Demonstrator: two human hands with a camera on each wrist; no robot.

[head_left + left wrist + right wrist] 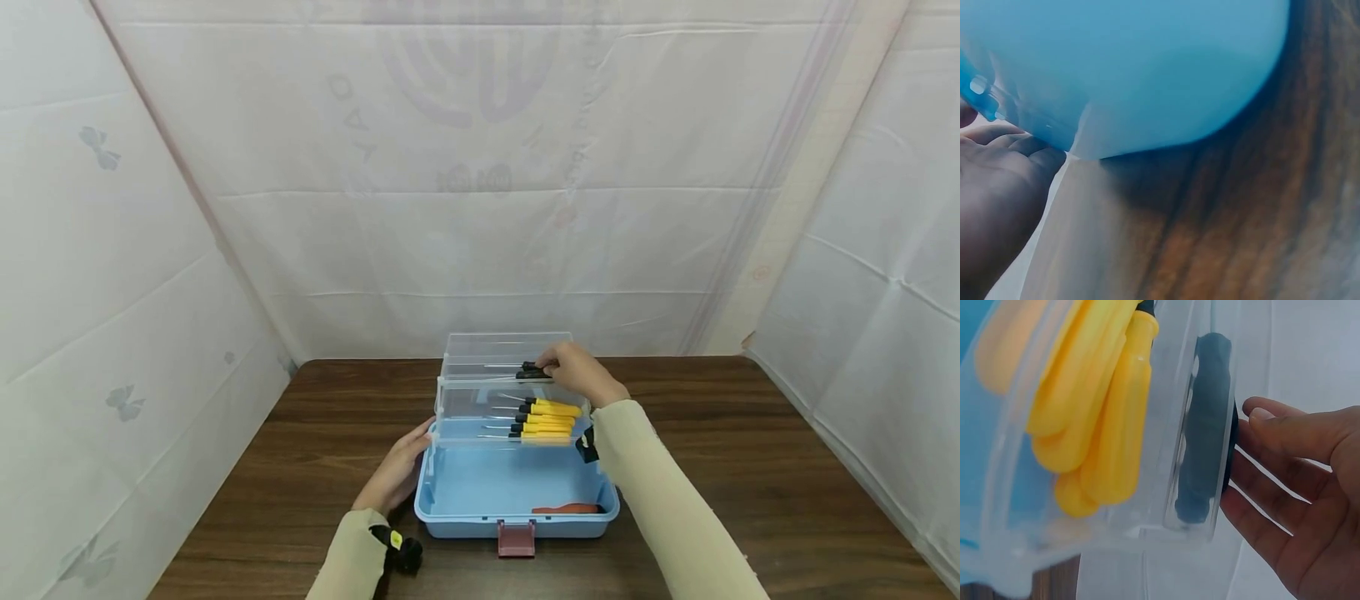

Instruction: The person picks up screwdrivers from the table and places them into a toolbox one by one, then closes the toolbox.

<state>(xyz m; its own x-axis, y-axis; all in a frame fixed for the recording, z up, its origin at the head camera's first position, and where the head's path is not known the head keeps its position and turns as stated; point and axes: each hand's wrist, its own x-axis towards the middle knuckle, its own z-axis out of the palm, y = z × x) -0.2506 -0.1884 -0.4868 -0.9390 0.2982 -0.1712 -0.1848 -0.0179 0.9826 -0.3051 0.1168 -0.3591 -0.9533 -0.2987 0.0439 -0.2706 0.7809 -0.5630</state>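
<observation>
A light-blue toolbox (517, 483) stands open, its clear trays raised at the back. Yellow-handled screwdrivers (546, 421) lie side by side in the lower clear tray (465, 408). Above them, black-handled screwdrivers (531, 376) sit in the upper tray (468, 367). My right hand (581, 371) reaches over that tray, fingertips at one black handle; in the right wrist view its thumb (1272, 428) stands apart from the handle, fingers loosely extended. My left hand (397, 471) rests along the toolbox's left side with fingers extended; the box partly hides the fingertips.
An orange-red handled tool (567, 508) lies in the toolbox's front right corner. A mauve latch (516, 540) hangs at the front. The dark wooden table (300, 467) carries the box, with white sheeting (480, 250) rising behind and at both sides.
</observation>
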